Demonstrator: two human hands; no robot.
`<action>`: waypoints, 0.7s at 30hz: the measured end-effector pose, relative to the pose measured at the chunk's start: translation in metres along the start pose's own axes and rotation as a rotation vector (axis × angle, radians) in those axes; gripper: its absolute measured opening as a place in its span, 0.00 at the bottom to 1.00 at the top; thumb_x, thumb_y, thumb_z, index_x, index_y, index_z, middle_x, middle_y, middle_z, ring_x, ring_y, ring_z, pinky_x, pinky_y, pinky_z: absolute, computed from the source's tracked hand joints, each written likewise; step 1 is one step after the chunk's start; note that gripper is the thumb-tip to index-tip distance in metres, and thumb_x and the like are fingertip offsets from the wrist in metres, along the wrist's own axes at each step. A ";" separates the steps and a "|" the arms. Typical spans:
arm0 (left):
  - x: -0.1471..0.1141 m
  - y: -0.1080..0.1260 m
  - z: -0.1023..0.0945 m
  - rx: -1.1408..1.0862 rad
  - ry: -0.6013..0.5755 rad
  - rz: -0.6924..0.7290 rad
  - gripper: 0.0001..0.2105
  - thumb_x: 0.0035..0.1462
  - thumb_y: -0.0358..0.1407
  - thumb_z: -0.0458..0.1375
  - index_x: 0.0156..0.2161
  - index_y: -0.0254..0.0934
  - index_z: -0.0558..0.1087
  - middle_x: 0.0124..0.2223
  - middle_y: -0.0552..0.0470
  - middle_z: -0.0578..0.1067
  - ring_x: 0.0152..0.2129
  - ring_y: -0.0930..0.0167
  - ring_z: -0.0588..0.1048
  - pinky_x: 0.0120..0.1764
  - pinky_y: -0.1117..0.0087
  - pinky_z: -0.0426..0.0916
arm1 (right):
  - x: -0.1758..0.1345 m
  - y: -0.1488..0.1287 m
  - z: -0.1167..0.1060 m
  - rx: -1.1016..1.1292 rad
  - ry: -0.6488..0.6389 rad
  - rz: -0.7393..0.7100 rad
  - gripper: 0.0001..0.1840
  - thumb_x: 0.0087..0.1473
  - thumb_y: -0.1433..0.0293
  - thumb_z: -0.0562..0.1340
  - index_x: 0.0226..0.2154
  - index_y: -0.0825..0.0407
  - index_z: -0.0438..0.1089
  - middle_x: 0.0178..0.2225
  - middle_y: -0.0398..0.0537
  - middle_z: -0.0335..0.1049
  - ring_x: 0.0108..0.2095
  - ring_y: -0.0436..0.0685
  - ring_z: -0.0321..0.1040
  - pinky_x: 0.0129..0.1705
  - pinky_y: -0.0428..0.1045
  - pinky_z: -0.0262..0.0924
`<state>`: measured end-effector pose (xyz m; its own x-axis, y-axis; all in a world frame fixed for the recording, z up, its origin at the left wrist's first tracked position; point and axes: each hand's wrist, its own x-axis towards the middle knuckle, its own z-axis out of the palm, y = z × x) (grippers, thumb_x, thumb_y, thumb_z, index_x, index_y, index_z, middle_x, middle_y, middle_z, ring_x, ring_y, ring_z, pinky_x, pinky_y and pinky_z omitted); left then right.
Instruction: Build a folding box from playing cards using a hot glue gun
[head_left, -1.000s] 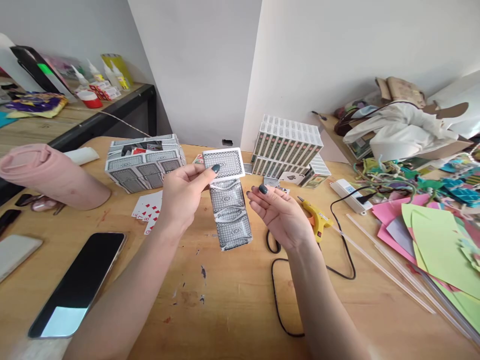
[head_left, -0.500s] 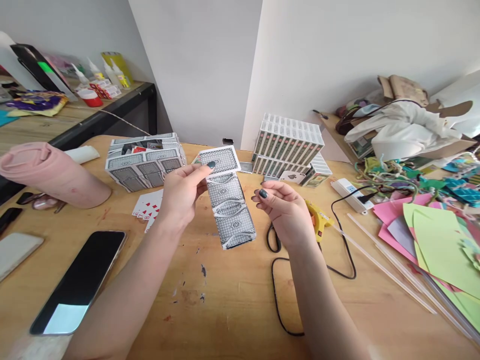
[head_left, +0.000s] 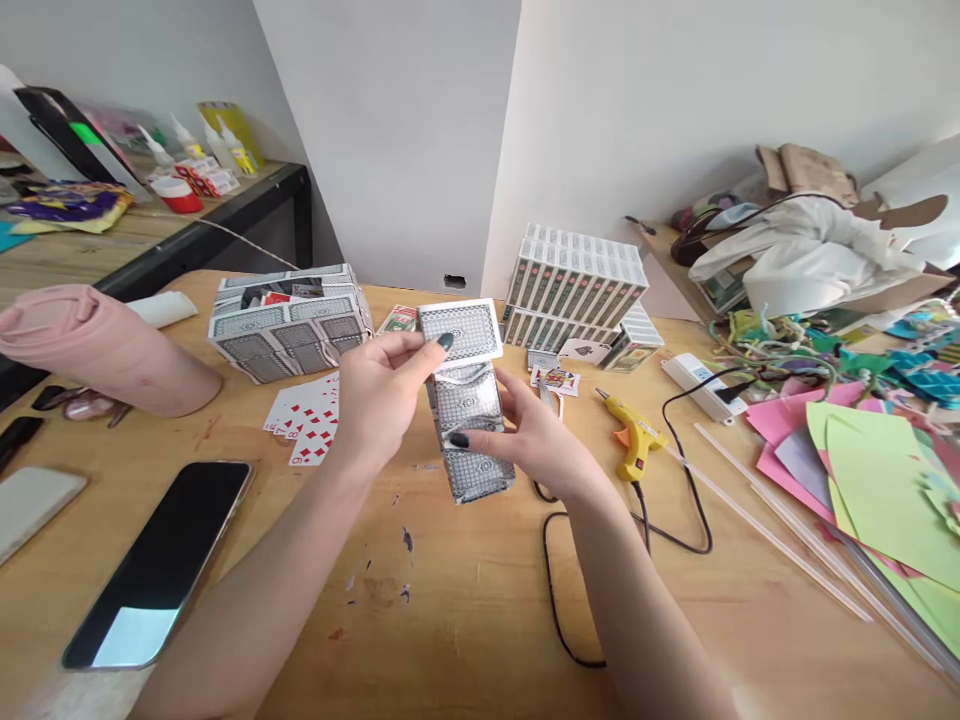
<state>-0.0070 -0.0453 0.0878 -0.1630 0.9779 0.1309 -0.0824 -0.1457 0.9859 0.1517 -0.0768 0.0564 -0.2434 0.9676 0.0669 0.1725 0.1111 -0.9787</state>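
A narrow structure of patterned playing cards (head_left: 478, 472) is held up over the table between both hands. My left hand (head_left: 386, 395) pinches its upper end, the thumb pressing on a white-bordered playing card (head_left: 469, 332) there. Lower down, my right hand (head_left: 544, 435) grips the structure from the right, thumb across its front and fingers behind. Left of my left hand, several red diamond cards (head_left: 311, 425) lie face up. Behind them stands a box built of playing cards (head_left: 289, 325), with loose cards inside its open top.
A yellow glue gun (head_left: 634, 435) with a black cord lies to the right, by clear glue sticks (head_left: 780, 520) and a white power strip (head_left: 701, 385). Stacked card packs (head_left: 574, 285) stand at the back. A phone (head_left: 161, 560) and pink tumbler (head_left: 112, 345) are on the left.
My right hand has moved left and closed on the card structure. The structure and my left hand have shifted slightly right and down, uncovering more of the diamond cards.
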 end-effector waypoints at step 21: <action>-0.002 -0.003 -0.001 0.057 -0.030 0.074 0.03 0.47 0.33 0.63 0.24 0.38 0.76 0.23 0.56 0.74 0.21 0.75 0.68 0.25 0.72 0.62 | 0.006 -0.001 -0.011 0.288 -0.066 0.220 0.36 0.39 0.75 0.69 0.52 0.49 0.62 0.52 0.52 0.68 0.50 0.59 0.67 0.48 0.58 0.66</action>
<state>-0.0072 -0.0473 0.0841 -0.1374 0.9690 0.2055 -0.0151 -0.2095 0.9777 0.1608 -0.0685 0.0597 -0.2933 0.9434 -0.1546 -0.0459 -0.1755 -0.9834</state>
